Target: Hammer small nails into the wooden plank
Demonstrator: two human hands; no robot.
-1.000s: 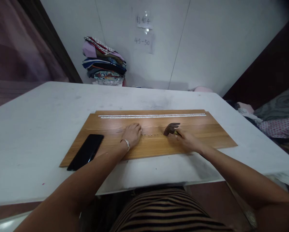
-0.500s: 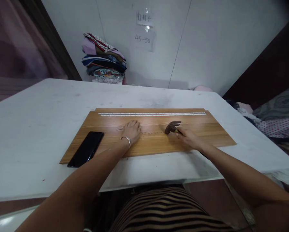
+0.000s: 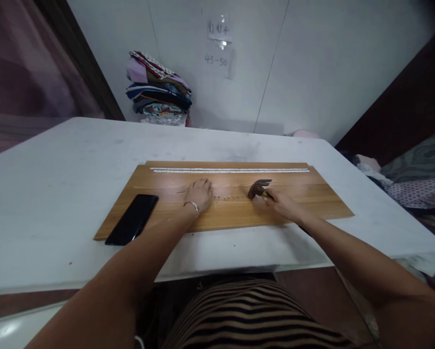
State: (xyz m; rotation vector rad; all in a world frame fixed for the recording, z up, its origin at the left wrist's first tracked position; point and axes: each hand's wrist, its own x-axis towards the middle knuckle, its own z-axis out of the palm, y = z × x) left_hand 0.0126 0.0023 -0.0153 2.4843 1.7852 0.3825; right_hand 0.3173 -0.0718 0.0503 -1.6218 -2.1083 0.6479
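Fingers [image 3: 270, 195] of our right hand [image 3: 284, 206] wrap the grip of a hammer [image 3: 259, 188], its head low over the board [image 3: 312, 194] at the right end of a row of small nails [image 3: 228, 198]; whether it touches one, we cannot tell. Our left hand [image 3: 199, 195] lies on the wood at the row's other end, its fingers bent and close together; we cannot tell whether they pinch anything. Loose nails [image 3: 181, 190] lie just beside it, to the left. A phone [image 3: 133, 219] rests on the board's left side, its near end seeming to jut past the edge, and two white strips [image 3: 232, 170] run along the far side. Beneath is our white desk [image 3: 50, 194].

A glancing blow could, we judge, bend a nail or dent the wood; a wide swing to the left could catch our fingers. Repeated shaking might walk the phone off the board.

On the wall, the upper sheet [image 3: 219, 30] bears handwritten characters too soft for us to read surely; the lower sheet [image 3: 217, 60] reads "45-50". We can make out no brand on the phone.
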